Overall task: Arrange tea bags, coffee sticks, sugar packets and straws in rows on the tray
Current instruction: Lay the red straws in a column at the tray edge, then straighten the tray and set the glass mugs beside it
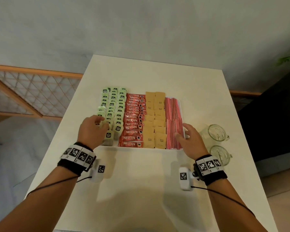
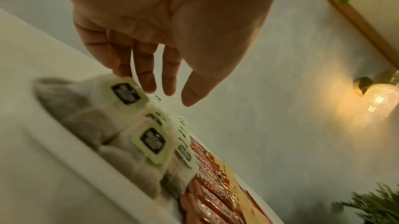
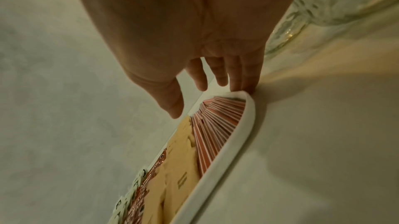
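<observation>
A white tray (image 1: 157, 149) on the table holds four rows. From left to right they are green-tagged tea bags (image 1: 113, 106), red coffee sticks (image 1: 133, 121), brown sugar packets (image 1: 155, 118) and red-striped straws (image 1: 172, 114). My left hand (image 1: 94, 128) hovers over the near left tea bags. In the left wrist view the left hand (image 2: 168, 40) has straight fingers, and one fingertip touches a tea bag tag (image 2: 127, 93). My right hand (image 1: 189, 138) lies at the tray's right side beside the straws. The right hand (image 3: 194, 40) has relaxed fingers, with a fingertip against the tray rim (image 3: 226, 156). Neither hand holds anything.
Two clear glass mugs (image 1: 215, 133) (image 1: 219, 155) stand on the white table (image 1: 141, 181), just right of my right hand. A wooden lattice screen (image 1: 23, 91) stands left of the table. A dark cabinet (image 1: 274, 123) is to the right.
</observation>
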Demonstrator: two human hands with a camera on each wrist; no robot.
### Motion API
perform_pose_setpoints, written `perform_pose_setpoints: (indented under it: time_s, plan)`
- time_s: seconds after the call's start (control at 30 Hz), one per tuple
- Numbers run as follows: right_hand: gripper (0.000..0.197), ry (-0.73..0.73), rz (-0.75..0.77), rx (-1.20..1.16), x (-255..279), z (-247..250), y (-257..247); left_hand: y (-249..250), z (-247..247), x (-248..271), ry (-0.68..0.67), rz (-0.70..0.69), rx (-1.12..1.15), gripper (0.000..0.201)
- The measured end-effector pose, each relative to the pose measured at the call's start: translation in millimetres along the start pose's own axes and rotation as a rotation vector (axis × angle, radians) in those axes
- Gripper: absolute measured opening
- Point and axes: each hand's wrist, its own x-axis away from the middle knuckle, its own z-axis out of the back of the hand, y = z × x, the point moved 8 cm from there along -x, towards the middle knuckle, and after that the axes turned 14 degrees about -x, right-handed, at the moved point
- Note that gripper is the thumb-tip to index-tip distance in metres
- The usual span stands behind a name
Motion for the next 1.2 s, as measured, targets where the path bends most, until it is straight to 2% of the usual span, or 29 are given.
perform_pose_setpoints:
  time_s: [0.13, 0.33, 0.4, 0.53, 0.57, 0.63, 0.7, 0.73, 0.83, 0.9, 0.97, 1.07, 1.1, 1.2]
  plan:
    - [0.056, 0.002, 0.000, 0.018, 3.0, -7.4, 6.4, -30.5, 13.2, 8.0, 0.052, 0.098, 0.065, 0.034]
    - [0.015, 0.027, -0.021, -0.003, 13.2, -7.1, 9.8, -51.1, 0.9, 14.3, -0.089, 0.177, 0.084, 0.059]
    - [0.012, 0.044, -0.015, -0.006, 14.3, -7.2, 12.6, -53.2, -2.4, 15.3, -0.107, 0.190, 0.102, 0.065]
    - [0.020, 0.083, -0.038, 0.005, 15.2, -5.6, 14.2, -54.4, -12.9, 14.4, -0.152, 0.214, 0.156, 0.069]
    - [0.022, 0.088, -0.042, 0.020, 14.3, -5.5, 16.6, -54.4, -14.6, 14.0, -0.155, 0.208, 0.155, 0.058]
    - [0.031, 0.097, -0.046, 0.028, 9.8, -3.9, 22.3, -51.6, -12.7, 14.2, -0.139, 0.197, 0.144, 0.018]
    - [0.041, 0.090, -0.066, 0.004, 6.3, -3.6, 25.6, -50.4, -12.1, 13.6, -0.129, 0.194, 0.183, 0.034]
    - [0.044, 0.074, -0.068, -0.002, 5.6, -4.9, 23.8, -51.9, -12.8, 12.6, -0.130, 0.203, 0.216, 0.036]
    - [0.044, 0.023, -0.094, -0.022, 3.8, -6.9, 19.6, -52.9, -6.5, 13.2, -0.091, 0.225, 0.360, 0.016]
    - [0.043, 0.006, -0.103, -0.063, 0.2, -6.0, 21.0, -49.9, -5.7, 14.3, -0.093, 0.212, 0.405, 0.023]
    - [0.037, 0.003, -0.112, -0.107, -1.7, -4.7, 20.2, -46.1, -3.9, 14.5, -0.092, 0.198, 0.443, 0.012]
    - [0.028, -0.010, -0.113, -0.168, -3.4, -8.6, 17.1, -47.2, -5.4, 9.0, -0.090, 0.216, 0.487, 0.008]
    - [0.030, -0.024, -0.126, -0.209, -3.1, -11.9, 17.8, -47.0, -5.1, 7.7, -0.086, 0.218, 0.486, 0.010]
    - [0.068, -0.048, -0.159, -0.265, -3.1, -18.3, 27.0, -43.6, -11.2, 8.1, -0.123, 0.256, 0.515, 0.045]
